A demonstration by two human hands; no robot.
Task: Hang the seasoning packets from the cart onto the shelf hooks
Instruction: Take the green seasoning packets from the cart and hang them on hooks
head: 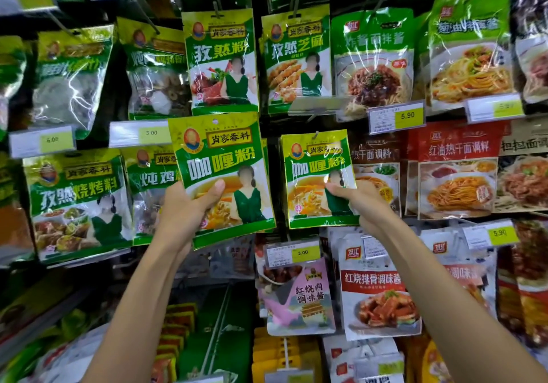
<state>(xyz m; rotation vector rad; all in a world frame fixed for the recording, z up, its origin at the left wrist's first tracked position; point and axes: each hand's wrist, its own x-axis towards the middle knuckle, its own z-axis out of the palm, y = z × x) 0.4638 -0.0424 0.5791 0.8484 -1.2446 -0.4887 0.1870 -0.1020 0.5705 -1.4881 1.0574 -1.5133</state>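
Seasoning packet (222,172), green and yellow with a bowl of curry pictured on its front, stands upright in the left hand (186,210). The hand grips its lower left part, with the thumb (214,190) lying across the front and the other fingers curled behind. The round hang hole at its top edge is free, on no hook. This packet is held in front of the shelf's second row, just left of the dark upright (268,124) that divides the shelf.

The right hand (357,201) pinches the lower right corner of a second seasoning packet (317,175) of the same kind, just right of that upright. Its top edge is at a shelf hook (316,135); whether the hole is threaded onto it cannot be told. The two packets are side by side but apart.

Just above the left-hand packet hangs a cumin powder packet (221,62), and right of the upright a similar green packet (296,59). A price tag (151,132) reading 3.00 is just left of the held packet's top corner. Toward the shelf's right edge hang red noodle-sauce packets (456,175). Below the right hand hang a white rib-sauce pouch (376,287) and a pink pouch (299,296).
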